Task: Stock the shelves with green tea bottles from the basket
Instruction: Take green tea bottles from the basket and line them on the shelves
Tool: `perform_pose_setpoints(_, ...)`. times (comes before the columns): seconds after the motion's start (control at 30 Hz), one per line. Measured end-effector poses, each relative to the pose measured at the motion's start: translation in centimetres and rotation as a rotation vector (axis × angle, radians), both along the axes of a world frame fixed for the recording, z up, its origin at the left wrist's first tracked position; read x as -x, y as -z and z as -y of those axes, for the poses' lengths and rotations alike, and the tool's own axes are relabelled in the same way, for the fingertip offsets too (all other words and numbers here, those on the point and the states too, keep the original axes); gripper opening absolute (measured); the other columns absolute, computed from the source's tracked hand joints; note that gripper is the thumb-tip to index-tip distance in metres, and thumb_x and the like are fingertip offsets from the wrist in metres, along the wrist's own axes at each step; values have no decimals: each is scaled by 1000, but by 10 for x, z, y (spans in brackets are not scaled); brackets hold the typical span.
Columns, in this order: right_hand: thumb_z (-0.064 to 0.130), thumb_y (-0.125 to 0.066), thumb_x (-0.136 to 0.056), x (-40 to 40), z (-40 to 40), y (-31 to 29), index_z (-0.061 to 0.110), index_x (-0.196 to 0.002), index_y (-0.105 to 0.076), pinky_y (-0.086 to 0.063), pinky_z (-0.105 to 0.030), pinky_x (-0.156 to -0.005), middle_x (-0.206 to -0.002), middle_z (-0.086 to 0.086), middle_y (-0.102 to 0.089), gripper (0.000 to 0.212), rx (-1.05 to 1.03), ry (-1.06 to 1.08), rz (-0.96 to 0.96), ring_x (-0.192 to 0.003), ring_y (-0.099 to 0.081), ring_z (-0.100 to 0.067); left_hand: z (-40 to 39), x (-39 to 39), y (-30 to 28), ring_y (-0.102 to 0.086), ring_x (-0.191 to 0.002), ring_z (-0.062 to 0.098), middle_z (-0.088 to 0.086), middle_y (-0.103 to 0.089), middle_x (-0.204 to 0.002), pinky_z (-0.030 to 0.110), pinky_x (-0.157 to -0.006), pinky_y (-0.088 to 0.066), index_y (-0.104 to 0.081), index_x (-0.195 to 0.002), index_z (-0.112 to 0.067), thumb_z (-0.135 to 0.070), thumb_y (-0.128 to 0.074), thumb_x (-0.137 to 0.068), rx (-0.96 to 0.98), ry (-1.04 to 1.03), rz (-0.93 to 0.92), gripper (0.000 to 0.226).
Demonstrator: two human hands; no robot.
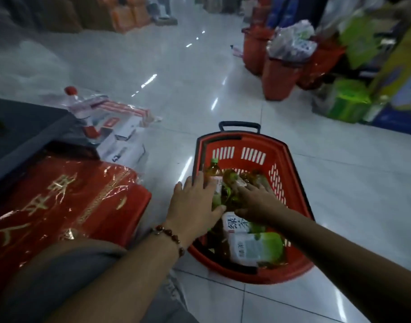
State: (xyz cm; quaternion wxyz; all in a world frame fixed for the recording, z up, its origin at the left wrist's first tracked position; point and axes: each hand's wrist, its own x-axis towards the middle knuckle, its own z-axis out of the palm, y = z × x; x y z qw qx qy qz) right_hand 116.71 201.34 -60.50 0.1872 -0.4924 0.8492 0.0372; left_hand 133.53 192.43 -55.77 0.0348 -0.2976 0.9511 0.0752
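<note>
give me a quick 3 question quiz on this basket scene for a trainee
1. True or false: the basket stands on a shelf.
2. Which wrist wears the bracelet? A left, B right
3. Fill in: both hands reach into the basket among the ____.

Key: 1 false, it is on the floor. 2 A, by the left hand; the right hand has none. 3 bottles.

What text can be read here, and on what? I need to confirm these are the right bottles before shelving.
"绿茶": white label of a green tea bottle lying in the red basket.
Gold characters on the red gift package: large, but tilted and glare-streaked; I cannot read them with confidence.
Print on the white cartons: blurred.
Small print on the other bottle labels: too blurred to read.
</note>
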Motion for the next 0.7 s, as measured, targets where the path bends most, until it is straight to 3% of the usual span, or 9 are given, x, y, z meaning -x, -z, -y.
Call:
perform_pose_setpoints(0.2,55,-61,-89,7,-7,43,24,-159,-6,-8,-55,-121,-166,-11,-7,94,-173,-32,84,-151,-7,-39,-3,21,35,-27,-146,28,8,-23,-162,48,-119,-24,-26,-153,-28,-59,-44,-96,-52,99,12,67)
perform_pose_setpoints(0.37,60,-57,-89,4,-2,65,24,-159,0,-8,-53,-122,-166,-10,-4,97,-207,-74,133,-152,-4,-36,6,26,47,-28,-146,28,8,-26,-161,48,-119,-26,-25,-153,-28,-57,-46,-96,-89,52,40,67)
perform_pose_setpoints(0.6,46,-65,-89,6,68,79,17,-158,-6,-30,-52,-118,-161,-13,-25,95,-15,95,243,-147,-27,-35,26,29,45,-19,-149,32,10,-19,-163,48,-119,-20,-15,-156,-28,-53,-47,-98,-108,-99,31,71)
perform_pose_setpoints(0.7,37,-71,-87,8,104,88,16,-156,-1,-54,-40,-93,-140,-15,-53,100,110,297,429,-122,-57,-27,33,25,50,-18,-149,32,10,-18,-163,48,-121,-20,-18,-156,-28,-53,-47,-98,-127,-124,40,70)
